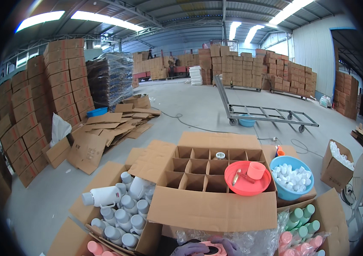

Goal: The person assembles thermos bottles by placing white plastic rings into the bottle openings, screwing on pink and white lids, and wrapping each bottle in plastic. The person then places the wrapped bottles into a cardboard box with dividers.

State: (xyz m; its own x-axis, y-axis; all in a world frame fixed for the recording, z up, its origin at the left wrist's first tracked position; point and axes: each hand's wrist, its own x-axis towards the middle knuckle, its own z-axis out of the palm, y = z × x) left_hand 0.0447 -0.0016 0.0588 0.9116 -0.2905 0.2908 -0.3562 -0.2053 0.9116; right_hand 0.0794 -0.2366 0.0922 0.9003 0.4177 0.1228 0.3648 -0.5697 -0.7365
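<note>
At the lower edge, my left hand (190,249) and my right hand (230,246), both in greyish-purple gloves, are closed on a pink piece (218,248) with a dark round opening. Its lower part is cut off by the picture's edge, so its exact kind cannot be told. Clear plastic wrap (250,240) lies just beyond my hands. In front stands an open carton (215,209) with cardboard dividers, one compartment holding a small white-topped item (220,156). A red plastic basin (240,187) rests on its right side, with a pink cup (256,170) and a small tool inside.
To the left, a carton holds pale blue-grey vacuum jugs (124,218), one lying on top. Green bottles (303,218) and pink bottles (303,246) fill a carton at right. A blue basin (285,194) holds white caps. Beyond are flattened cardboard (89,149), a metal cart (271,114) and stacked cartons.
</note>
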